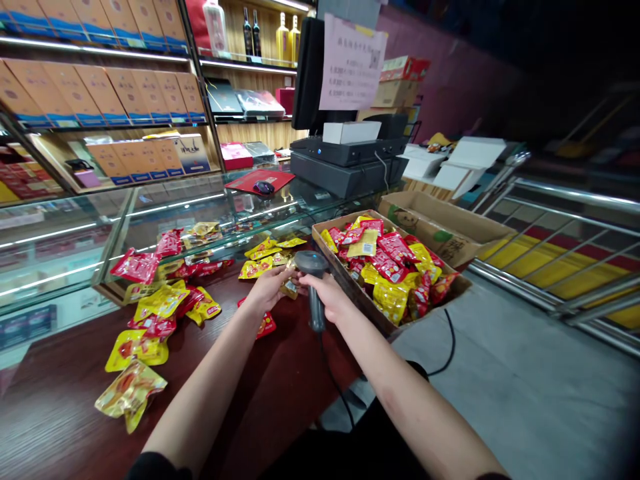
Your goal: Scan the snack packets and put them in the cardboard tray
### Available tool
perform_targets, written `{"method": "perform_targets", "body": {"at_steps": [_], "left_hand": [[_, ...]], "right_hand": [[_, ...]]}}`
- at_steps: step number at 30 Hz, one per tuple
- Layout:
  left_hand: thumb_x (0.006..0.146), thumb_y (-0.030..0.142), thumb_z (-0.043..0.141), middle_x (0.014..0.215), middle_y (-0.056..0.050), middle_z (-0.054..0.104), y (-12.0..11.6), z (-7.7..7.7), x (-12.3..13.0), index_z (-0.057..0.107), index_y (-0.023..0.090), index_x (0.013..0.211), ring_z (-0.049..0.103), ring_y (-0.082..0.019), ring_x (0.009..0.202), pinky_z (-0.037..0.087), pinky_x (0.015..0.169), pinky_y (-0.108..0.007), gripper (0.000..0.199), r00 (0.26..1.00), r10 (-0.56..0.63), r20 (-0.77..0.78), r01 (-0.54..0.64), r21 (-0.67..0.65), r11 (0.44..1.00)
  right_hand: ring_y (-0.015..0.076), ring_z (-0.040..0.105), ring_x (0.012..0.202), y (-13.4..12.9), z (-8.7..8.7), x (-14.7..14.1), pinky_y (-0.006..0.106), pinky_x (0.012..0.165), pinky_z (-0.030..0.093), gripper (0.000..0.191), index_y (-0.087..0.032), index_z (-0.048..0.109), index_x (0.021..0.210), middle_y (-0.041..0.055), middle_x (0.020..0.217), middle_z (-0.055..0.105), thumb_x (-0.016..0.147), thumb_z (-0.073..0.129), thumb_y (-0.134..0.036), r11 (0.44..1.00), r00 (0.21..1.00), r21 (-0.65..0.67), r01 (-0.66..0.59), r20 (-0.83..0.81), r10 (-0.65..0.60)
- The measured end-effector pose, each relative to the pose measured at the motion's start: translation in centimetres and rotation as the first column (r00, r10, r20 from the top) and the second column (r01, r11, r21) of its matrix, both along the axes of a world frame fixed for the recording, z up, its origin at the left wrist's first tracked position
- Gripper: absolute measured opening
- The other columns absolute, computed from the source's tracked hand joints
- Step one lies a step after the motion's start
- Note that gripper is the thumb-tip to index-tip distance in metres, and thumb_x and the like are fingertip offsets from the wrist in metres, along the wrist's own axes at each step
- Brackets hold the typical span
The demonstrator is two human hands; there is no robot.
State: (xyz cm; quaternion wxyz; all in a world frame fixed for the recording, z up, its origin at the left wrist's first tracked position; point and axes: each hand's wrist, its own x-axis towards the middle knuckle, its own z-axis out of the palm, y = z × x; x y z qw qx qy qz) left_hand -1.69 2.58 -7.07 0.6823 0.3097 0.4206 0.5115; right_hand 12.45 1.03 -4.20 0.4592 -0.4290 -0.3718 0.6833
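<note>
My right hand (325, 297) is shut around the grip of a black corded handheld barcode scanner (314, 283), whose head points down and to the left. My left hand (267, 288) reaches in from the left, its fingertips pinching a small gold foil packet (289, 288) just below the scanner head. A red foil packet (263, 325) lies under my left wrist. Many red and yellow snack packets sit heaped in a shallow cardboard tray (345, 273) close to my right hand. More lie loose on the dark wooden counter (60, 413), such as a yellow packet (130, 393).
A glass display case (170, 213) runs behind the counter, with a computer mouse on a red mat (260, 180) on top. Beyond stand a black cash register (345, 160), a monitor with a paper notice (353, 63), and shelves of boxes and bottles. A metal railing (560, 247) lies to the right.
</note>
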Motion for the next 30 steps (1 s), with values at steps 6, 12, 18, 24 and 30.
{"method": "perform_targets", "body": {"at_steps": [6, 12, 18, 24, 30], "left_hand": [[0.072, 0.012, 0.069, 0.076, -0.005, 0.068, 0.5, -0.5, -0.3, 0.062, 0.013, 0.093, 0.063, -0.013, 0.058, 0.051, 0.055, -0.024, 0.022, 0.993, 0.073, 0.091, -0.072, -0.011, 0.997], [0.069, 0.018, 0.073, 0.077, -0.004, 0.069, 0.5, -0.6, 0.0, 0.064, 0.014, 0.090, 0.063, -0.013, 0.060, 0.051, 0.056, -0.023, 0.023, 0.995, 0.042, 0.086, -0.043, 0.011, 0.999], [0.059, 0.029, 0.081, 0.072, -0.004, 0.069, 0.3, -0.4, -0.9, 0.069, 0.014, 0.083, 0.062, -0.012, 0.058, 0.049, 0.056, -0.022, 0.031, 0.988, -0.014, -0.154, 0.019, 0.034, 0.999], [0.053, 0.033, 0.084, 0.081, -0.004, 0.070, 0.4, 0.3, -1.8, 0.068, 0.016, 0.084, 0.064, -0.014, 0.067, 0.052, 0.060, -0.025, 0.039, 0.979, 0.118, -0.168, -0.115, 0.028, 0.993], [0.058, 0.030, 0.082, 0.087, -0.006, 0.070, 0.8, 0.2, -2.1, 0.068, 0.017, 0.088, 0.066, -0.016, 0.074, 0.054, 0.066, -0.028, 0.036, 0.976, 0.191, -0.104, -0.184, 0.073, 0.980]], "right_hand": [[0.0177, 0.064, 0.083, -0.4, -0.5, -0.1, 0.029, 0.079, 0.047, 0.022, -0.015, 0.068, 0.083, 0.0032, 0.086, 0.071, 0.063, 0.065, -0.022, 0.962, 0.970, 0.245, 0.122, 0.175, -0.168], [0.0207, 0.062, 0.083, 0.0, -0.6, 0.2, 0.032, 0.078, 0.047, 0.026, -0.013, 0.069, 0.085, 0.0046, 0.083, 0.071, 0.063, 0.064, -0.026, 0.967, 0.948, 0.244, 0.071, 0.286, -0.142], [0.0208, 0.062, 0.088, 0.0, 0.0, 0.9, 0.033, 0.083, 0.045, 0.026, -0.014, 0.070, 0.087, 0.0043, 0.088, 0.071, 0.064, 0.065, -0.024, 0.963, 0.925, 0.268, -0.008, 0.367, -0.094], [0.0192, 0.063, 0.087, -3.2, 0.8, 0.9, 0.031, 0.081, 0.047, 0.021, -0.016, 0.067, 0.086, 0.0031, 0.086, 0.070, 0.067, 0.064, -0.025, 0.956, 0.928, 0.292, -0.029, 0.364, -0.083], [0.0143, 0.061, 0.056, -6.5, 0.7, -0.1, 0.025, 0.048, 0.048, 0.022, -0.015, 0.062, 0.079, 0.0039, 0.074, 0.067, 0.067, 0.066, -0.033, 0.994, 0.970, 0.056, -0.095, 0.230, 0.080]]}}
